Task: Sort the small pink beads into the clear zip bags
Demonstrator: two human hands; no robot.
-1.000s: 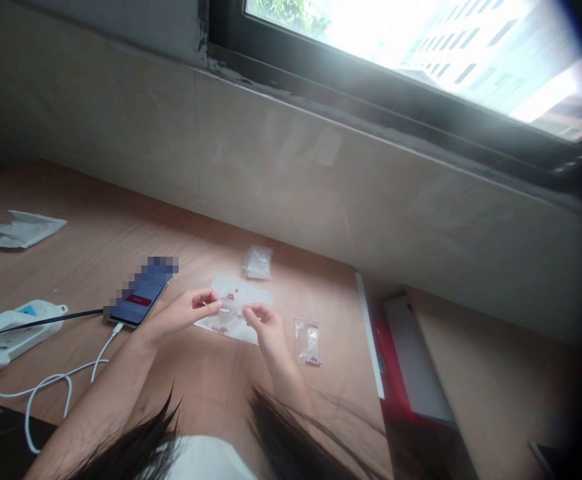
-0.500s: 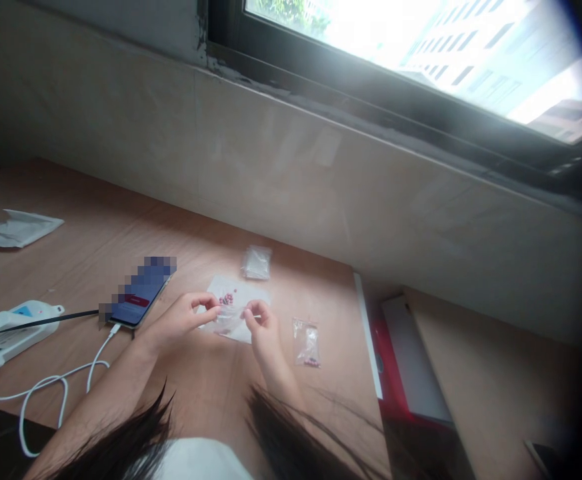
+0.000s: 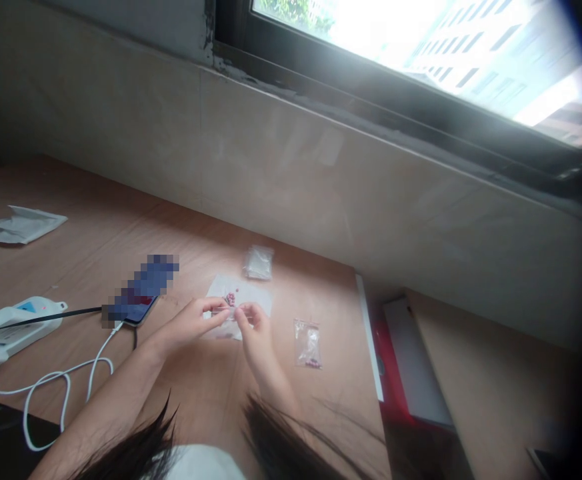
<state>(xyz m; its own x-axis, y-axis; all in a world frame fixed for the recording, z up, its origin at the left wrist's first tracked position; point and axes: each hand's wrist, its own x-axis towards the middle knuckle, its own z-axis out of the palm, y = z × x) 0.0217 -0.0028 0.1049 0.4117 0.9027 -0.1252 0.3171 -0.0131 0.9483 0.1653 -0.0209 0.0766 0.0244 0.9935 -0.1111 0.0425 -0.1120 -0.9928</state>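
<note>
Since half a second ago the two hands have drawn closer together. The left hand (image 3: 191, 325) and right hand (image 3: 251, 328) now nearly meet fingertip to fingertip, both pinched shut on a small clear bag (image 3: 227, 315) held just above the white sheet (image 3: 259, 295) with its red beads (image 3: 229, 298). The phone (image 3: 133, 308) lies just left and a beaded bag (image 3: 307, 343) lies right, short of the table edge (image 3: 368, 333) — bare wood lies open on the near side.
</note>
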